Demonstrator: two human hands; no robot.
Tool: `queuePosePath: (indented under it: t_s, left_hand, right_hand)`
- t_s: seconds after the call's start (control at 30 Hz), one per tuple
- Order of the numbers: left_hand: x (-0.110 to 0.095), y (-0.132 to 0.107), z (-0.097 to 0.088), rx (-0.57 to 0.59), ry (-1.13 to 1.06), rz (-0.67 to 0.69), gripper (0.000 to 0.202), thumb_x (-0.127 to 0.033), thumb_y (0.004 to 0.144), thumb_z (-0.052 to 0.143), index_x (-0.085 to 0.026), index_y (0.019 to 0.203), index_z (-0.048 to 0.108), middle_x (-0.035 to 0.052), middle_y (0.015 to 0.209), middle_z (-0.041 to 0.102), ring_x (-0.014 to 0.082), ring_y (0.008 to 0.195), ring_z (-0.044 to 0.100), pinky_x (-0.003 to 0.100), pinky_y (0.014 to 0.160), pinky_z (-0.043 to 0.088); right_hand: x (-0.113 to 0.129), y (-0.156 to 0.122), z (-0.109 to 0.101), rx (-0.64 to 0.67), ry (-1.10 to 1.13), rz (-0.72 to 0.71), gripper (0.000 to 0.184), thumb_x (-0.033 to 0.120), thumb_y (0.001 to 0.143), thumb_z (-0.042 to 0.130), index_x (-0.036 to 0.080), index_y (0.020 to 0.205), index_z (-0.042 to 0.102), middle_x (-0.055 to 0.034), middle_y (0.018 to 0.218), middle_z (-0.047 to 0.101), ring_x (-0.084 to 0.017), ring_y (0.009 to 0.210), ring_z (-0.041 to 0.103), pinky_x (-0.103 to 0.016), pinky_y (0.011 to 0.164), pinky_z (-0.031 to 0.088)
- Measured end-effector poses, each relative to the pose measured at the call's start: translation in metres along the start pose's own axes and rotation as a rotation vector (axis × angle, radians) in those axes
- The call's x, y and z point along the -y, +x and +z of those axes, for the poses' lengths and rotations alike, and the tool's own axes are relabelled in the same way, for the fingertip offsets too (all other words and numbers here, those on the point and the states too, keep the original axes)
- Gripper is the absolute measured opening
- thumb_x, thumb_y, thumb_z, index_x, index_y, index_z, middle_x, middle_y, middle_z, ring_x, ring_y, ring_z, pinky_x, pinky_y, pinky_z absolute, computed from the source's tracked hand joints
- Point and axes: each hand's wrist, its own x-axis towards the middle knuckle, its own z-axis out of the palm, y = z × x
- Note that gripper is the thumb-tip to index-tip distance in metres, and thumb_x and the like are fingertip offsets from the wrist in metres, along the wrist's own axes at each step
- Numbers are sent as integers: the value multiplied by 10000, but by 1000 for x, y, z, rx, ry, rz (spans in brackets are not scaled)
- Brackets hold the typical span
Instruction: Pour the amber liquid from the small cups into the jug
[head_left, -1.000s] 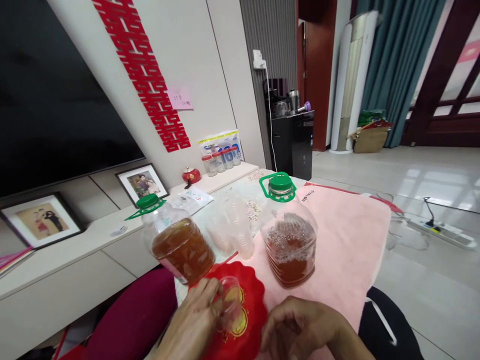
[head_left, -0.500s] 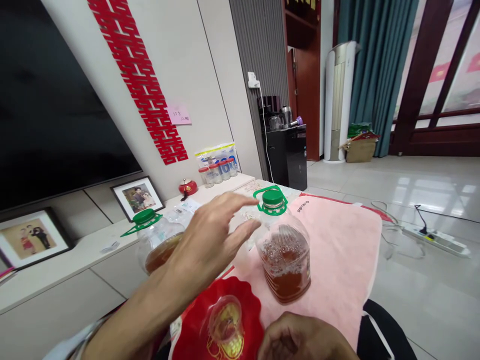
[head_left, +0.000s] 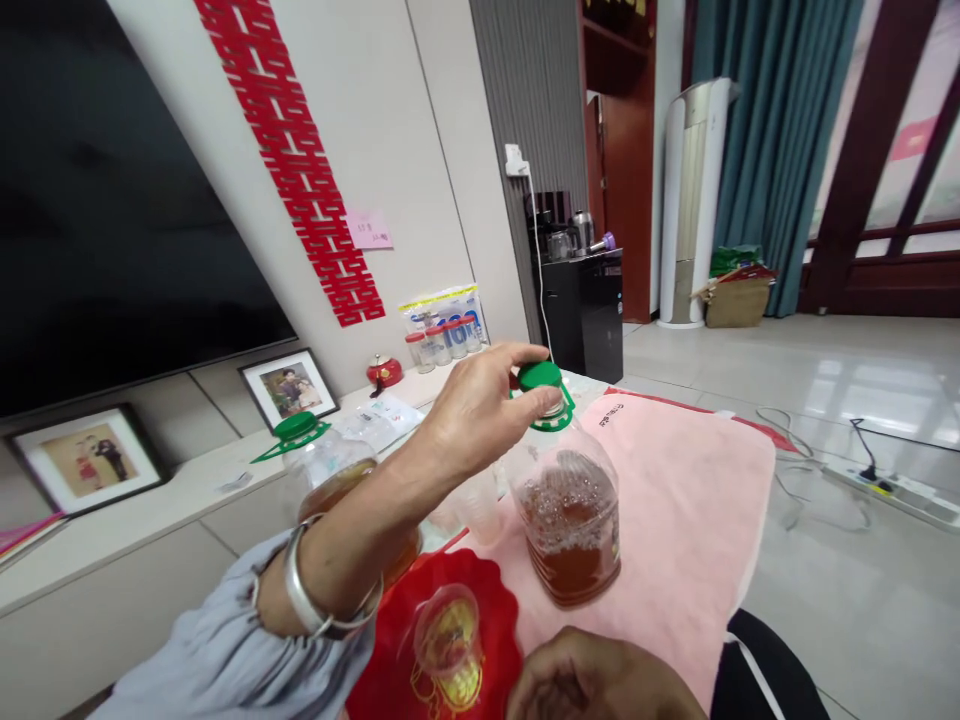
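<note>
My left hand [head_left: 491,405] reaches across from the left, its thumb and fingers around the green cap [head_left: 540,376] of a clear plastic jug [head_left: 574,520]. This jug stands upright, part full of reddish-brown liquid with foam on top. My right hand [head_left: 611,675] is low in front of the jug, fingers curled inward; what they hold, if anything, is hidden. Beside it is a red scalloped tray [head_left: 499,600] with a clear plastic cup [head_left: 446,630] in it. A second green-capped jug [head_left: 322,465] of brown liquid stands behind my left forearm, partly hidden.
A pink cloth [head_left: 690,480] lies under the jug. On the white cabinet [head_left: 180,510] are framed photos [head_left: 289,390], small red-lidded jars [head_left: 442,345] and a red pot [head_left: 384,370]. A power strip [head_left: 892,490] with cables lies on the floor to the right.
My left hand has moved right and closed its thumb and fingers around the jug's green cap. My right hand keeps its curled shape. The view has shifted slightly.
</note>
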Motion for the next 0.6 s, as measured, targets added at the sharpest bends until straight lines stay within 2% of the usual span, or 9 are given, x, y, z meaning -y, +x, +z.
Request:
queuePosePath:
  t_s: [0.07, 0.17, 0.23, 0.3, 0.37, 0.47, 0.6]
  left_hand:
    - [0, -16, -11, -69, -14, -5, 479, -279, 802, 688, -215, 1277, 679, 26, 1165, 736, 132, 854, 637, 322, 824, 529]
    - [12, -55, -31, -138, -25, 6, 430, -207, 782, 665, -218, 1209, 704, 3, 1142, 724, 129, 923, 649, 313, 883, 529]
    - [31, -90, -41, -155, 10, -33, 390, -236, 797, 649, -222, 1184, 697, 9, 1127, 698, 143, 995, 641, 309, 903, 517]
    - [58, -130, -44, -138, 110, -177, 397, -288, 817, 636, -250, 1211, 666, 22, 1172, 647, 154, 1047, 608, 308, 884, 504]
    - [90, -169, -41, -74, 177, -315, 391, -340, 857, 587, -267, 1237, 646, 34, 1229, 619, 177, 1132, 589, 350, 952, 500]
    - [140, -217, -27, -13, 199, -461, 410, -277, 828, 570, -207, 1223, 656, 61, 1130, 648, 199, 1063, 626, 406, 969, 513]
    - [186, -255, -4, 14, 194, -594, 435, -187, 820, 599, -161, 1254, 617, 74, 1169, 653, 201, 1079, 621, 429, 983, 525]
  right_hand:
    - [8, -1, 3, 57, 3, 5, 669, 419, 559, 986, 153, 1144, 799, -19, 841, 749, -94, 701, 646, -198, 693, 501]
    - [19, -4, 7, 69, -26, 33, 604, 304, 625, 969, 158, 1179, 777, -47, 880, 774, -117, 727, 697, -198, 648, 508]
    - [25, -6, 9, 67, -17, 56, 579, 298, 653, 958, 173, 1187, 772, -50, 888, 783, -123, 755, 717, -184, 636, 508]
    - [28, -7, 9, 74, -1, 77, 572, 314, 669, 952, 187, 1195, 768, -46, 894, 786, -120, 757, 721, -175, 622, 505]
    - [30, -7, 11, 82, 5, 87, 579, 327, 675, 950, 192, 1207, 763, -42, 900, 785, -114, 757, 717, -171, 621, 503]
    - [33, -8, 13, 73, 2, 91, 591, 329, 680, 948, 197, 1223, 756, -36, 908, 780, -115, 788, 712, -168, 630, 496]
    - [34, -11, 14, 36, -32, 119, 596, 357, 689, 938, 211, 1235, 749, -40, 936, 782, -126, 805, 704, -188, 639, 491]
